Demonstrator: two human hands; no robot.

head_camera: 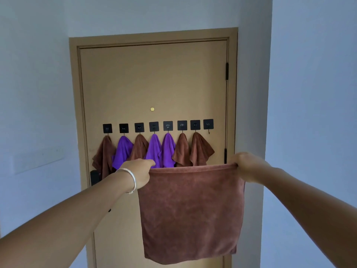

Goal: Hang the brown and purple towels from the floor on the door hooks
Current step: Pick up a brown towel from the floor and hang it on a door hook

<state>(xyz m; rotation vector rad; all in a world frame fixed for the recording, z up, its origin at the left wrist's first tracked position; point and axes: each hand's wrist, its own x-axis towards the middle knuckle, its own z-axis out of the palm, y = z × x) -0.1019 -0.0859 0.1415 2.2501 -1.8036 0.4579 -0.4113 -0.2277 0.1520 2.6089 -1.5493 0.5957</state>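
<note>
I hold a brown towel [190,211] spread flat in front of the tan door [152,82]. My left hand [140,172] pinches its top left corner and my right hand [247,165] pinches its top right corner. A row of black square hooks [154,126] runs across the door. Several of them carry hanging brown towels [200,149] and purple towels [123,149]. The rightmost hook [208,124] is bare, up and left of my right hand. The floor is out of view.
Pale walls [34,93] flank the door on both sides, with the right wall [309,93] jutting closer. A small brass peephole [152,109] sits above the hooks. A black door handle [95,176] shows by my left forearm.
</note>
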